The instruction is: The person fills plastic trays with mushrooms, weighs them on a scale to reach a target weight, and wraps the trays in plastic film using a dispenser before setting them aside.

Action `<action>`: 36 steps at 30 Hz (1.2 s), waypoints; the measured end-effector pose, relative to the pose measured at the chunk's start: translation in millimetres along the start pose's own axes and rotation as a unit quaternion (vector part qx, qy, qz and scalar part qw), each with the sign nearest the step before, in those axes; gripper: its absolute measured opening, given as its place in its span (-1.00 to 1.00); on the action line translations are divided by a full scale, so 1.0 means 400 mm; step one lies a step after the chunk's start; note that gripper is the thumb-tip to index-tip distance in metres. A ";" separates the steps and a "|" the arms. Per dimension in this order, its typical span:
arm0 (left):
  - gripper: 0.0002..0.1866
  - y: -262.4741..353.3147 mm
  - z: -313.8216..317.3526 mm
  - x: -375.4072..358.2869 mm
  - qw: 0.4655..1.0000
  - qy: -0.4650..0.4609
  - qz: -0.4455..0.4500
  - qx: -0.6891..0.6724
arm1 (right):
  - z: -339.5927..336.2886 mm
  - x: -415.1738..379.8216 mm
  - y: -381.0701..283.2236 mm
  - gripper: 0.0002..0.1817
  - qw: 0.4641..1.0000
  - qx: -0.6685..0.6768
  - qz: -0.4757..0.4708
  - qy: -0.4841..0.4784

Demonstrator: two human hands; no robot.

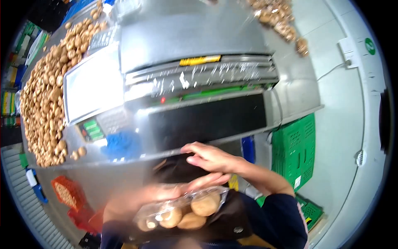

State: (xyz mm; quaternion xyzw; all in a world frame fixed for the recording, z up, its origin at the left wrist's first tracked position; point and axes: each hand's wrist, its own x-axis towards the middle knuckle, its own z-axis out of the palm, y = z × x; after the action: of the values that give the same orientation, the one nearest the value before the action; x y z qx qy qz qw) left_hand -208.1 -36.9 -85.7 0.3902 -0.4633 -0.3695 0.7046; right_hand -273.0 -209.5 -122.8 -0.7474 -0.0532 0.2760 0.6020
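Close to my body is a clear plastic pack of brown mushrooms (192, 221), with several round caps showing through the film. My left hand (163, 193), blurred by motion, lies along the far edge of this pack and grips it; its thumb is not clearly visible. Just beyond, near the bench's front edge, my right hand (211, 159) has its fingers stretched out and apart, holding nothing. In front of both hands is a film-wrapping machine (199, 76) with a black plate (211, 118).
Loose mushrooms (52, 91) are heaped on the left beside a weighing scale (94, 85). A crumpled blue item (120, 143) lies by the front edge. Wrapped packs (277, 18) sit at the back right. Green crates (294, 149) stand at right, an orange net bag (66, 193) at lower left.
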 end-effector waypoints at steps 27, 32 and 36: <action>-0.21 0.155 -0.432 -0.890 0.347 0.617 -0.313 0.633 | -0.379 0.352 -0.279 -0.67 0.922 0.086 -0.146 0.349; -0.26 0.299 -0.543 -0.920 0.487 0.574 -0.474 0.456 | -0.025 0.540 -0.441 -0.74 0.972 -0.033 -0.080 0.219; -0.37 0.218 -0.648 -1.084 0.532 0.469 -0.395 0.583 | 0.111 0.714 -0.516 -0.78 0.971 -0.182 -0.041 0.152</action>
State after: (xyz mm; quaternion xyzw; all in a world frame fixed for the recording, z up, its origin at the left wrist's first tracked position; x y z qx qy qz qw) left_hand -79.4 436.2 -234.8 0.9752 0.0229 -0.0219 0.2192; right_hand -1.3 2.4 -35.8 -0.8746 -0.0411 0.1201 0.4680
